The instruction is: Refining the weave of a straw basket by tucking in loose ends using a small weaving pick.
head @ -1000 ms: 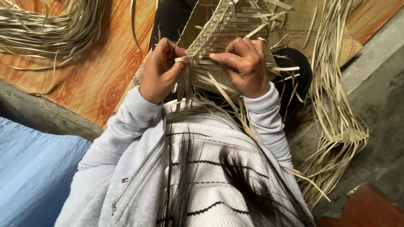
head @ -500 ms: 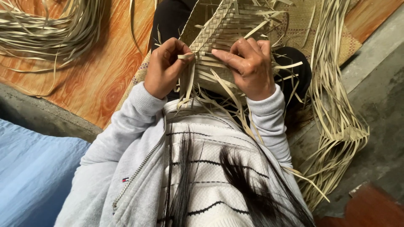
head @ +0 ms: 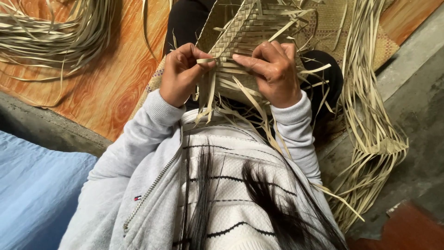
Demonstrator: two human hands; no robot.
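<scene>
The pale, flat-plaited straw mat [head: 259, 32] lies across the person's lap, light and pliant but easy to kink, so it is best gripped at the firm woven edge, not the loose ends. At that edge the left hand [head: 181, 74] pinches one thin straw strip [head: 206, 60], while the right hand [head: 273, 71] presses fingers on the weave. Against half a second ago, the hands sit slightly closer together; loose straw bundles [head: 370, 120] lie right of the mat on the floor.

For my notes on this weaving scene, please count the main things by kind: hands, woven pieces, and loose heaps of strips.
Hands: 2, the left hand and the right hand
Woven piece: 1
Loose heaps of strips: 2, one heap top left, one heap at right
Total: 5
</scene>
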